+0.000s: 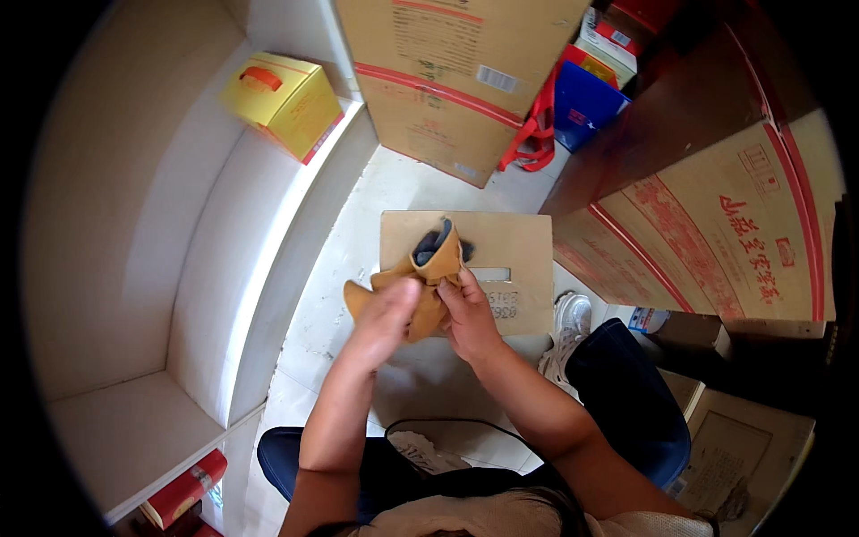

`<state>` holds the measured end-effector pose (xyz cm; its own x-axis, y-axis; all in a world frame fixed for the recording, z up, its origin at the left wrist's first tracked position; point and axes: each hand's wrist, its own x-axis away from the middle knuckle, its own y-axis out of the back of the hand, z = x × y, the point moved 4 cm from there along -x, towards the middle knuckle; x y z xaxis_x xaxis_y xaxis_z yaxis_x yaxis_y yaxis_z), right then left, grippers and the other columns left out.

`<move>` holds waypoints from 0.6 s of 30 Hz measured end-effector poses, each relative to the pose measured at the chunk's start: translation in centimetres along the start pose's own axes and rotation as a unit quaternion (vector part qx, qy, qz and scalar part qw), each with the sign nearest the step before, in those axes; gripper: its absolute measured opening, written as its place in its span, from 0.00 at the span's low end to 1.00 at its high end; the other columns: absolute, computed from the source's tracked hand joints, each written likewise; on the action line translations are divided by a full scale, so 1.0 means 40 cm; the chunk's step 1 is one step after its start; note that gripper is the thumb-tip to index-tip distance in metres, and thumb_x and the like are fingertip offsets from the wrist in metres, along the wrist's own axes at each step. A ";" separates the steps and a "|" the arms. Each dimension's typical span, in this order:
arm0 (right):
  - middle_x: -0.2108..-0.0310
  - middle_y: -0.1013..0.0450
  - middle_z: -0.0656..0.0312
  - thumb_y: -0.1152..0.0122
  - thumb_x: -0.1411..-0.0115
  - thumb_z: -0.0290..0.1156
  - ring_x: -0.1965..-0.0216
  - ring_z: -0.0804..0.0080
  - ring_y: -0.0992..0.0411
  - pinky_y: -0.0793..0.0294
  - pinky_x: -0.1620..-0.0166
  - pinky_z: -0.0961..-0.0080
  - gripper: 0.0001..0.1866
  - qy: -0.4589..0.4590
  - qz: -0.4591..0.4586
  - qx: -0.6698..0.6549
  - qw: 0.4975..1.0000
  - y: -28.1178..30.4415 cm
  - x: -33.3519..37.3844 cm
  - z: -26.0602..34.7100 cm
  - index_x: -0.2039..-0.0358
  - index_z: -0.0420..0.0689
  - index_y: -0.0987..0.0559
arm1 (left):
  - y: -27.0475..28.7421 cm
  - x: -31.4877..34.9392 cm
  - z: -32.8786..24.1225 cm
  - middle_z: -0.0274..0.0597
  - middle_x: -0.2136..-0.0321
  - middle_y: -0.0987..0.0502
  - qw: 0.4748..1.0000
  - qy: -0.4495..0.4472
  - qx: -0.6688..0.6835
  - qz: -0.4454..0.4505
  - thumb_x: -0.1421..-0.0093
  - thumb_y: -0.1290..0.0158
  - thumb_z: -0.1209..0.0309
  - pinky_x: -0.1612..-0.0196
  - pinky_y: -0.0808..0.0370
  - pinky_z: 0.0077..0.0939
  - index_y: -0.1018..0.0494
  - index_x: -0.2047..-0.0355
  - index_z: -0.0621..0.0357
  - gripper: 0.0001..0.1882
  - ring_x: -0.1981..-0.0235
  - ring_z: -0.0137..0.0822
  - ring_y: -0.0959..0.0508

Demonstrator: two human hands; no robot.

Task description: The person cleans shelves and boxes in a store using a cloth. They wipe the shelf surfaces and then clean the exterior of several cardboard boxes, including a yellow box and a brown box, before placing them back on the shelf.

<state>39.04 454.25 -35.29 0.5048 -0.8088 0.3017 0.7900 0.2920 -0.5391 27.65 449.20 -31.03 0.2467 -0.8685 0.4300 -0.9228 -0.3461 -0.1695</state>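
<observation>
Over a cardboard box on the floor I hold a tan glove [440, 265] that looks like leather, its cuff opening tilted away from me. Dark grey lining or cloth [429, 245] shows in the opening. My right hand [472, 315] is closed on the glove's right side, thumb near the cuff. My left hand [386, 315] lies against the glove's left side, smeared by motion, its fingers hard to make out. Beneath both hands is the flat top of the cardboard box [528, 237], which has a handle slot.
Pale shelving [201, 268] curves along the left, bearing a yellow gift box [279, 103]. Tall cartons stand ahead [429, 116] and at the right [707, 224]. A red strap [534, 134] and a blue box [583, 106] sit between them. My shoe [569, 327] is beside the cardboard box.
</observation>
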 end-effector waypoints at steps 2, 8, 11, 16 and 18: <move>0.50 0.36 0.61 0.52 0.40 0.35 0.46 0.72 0.42 0.41 0.45 0.70 0.19 0.009 -0.010 0.054 0.998 0.035 0.014 -0.013 0.49 0.43 0.33 | 0.065 0.001 -0.004 0.38 0.65 0.26 0.992 -0.072 -0.051 -0.089 0.39 0.54 0.62 0.61 0.31 0.21 0.28 0.61 0.62 0.16 0.66 0.27 0.28; 0.48 0.37 0.57 0.47 0.47 0.43 0.44 0.54 0.43 0.49 0.44 0.45 0.18 0.238 0.061 0.736 0.631 -0.040 0.054 -0.055 0.55 0.58 0.26 | 0.130 -0.033 0.047 0.38 0.62 0.28 0.941 -0.166 -0.012 -0.294 0.39 0.53 0.69 0.58 0.33 0.20 0.28 0.63 0.62 0.10 0.63 0.28 0.29; 0.47 0.38 0.57 0.49 0.47 0.45 0.42 0.53 0.46 0.53 0.43 0.43 0.18 0.312 0.029 0.724 0.614 -0.018 0.052 -0.102 0.55 0.59 0.26 | 0.092 -0.072 0.066 0.40 0.60 0.30 0.921 -0.239 -0.132 -0.276 0.39 0.56 0.73 0.54 0.34 0.22 0.29 0.64 0.63 0.08 0.59 0.30 0.30; 0.47 0.37 0.55 0.47 0.46 0.40 0.43 0.58 0.42 0.50 0.42 0.49 0.19 0.240 -0.009 0.790 0.565 0.173 0.099 -0.027 0.54 0.51 0.27 | -0.017 -0.083 0.074 0.50 0.53 0.35 0.900 -0.311 -0.240 -0.189 0.43 0.53 0.70 0.47 0.39 0.32 0.31 0.58 0.64 0.14 0.51 0.44 0.35; 0.47 0.36 0.54 0.45 0.48 0.36 0.44 0.58 0.40 0.48 0.42 0.51 0.20 0.224 -0.090 0.778 0.581 0.240 0.120 0.018 0.53 0.47 0.27 | -0.052 -0.113 0.107 0.49 0.51 0.36 0.878 -0.326 -0.325 -0.129 0.44 0.52 0.67 0.44 0.42 0.37 0.31 0.56 0.61 0.16 0.48 0.46 0.37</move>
<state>49.31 453.53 -38.45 0.4998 -0.8474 -0.1789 0.3505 0.0090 0.9365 29.73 452.32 -36.39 0.3938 -0.8828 -0.2561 -0.7331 -0.4697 0.4920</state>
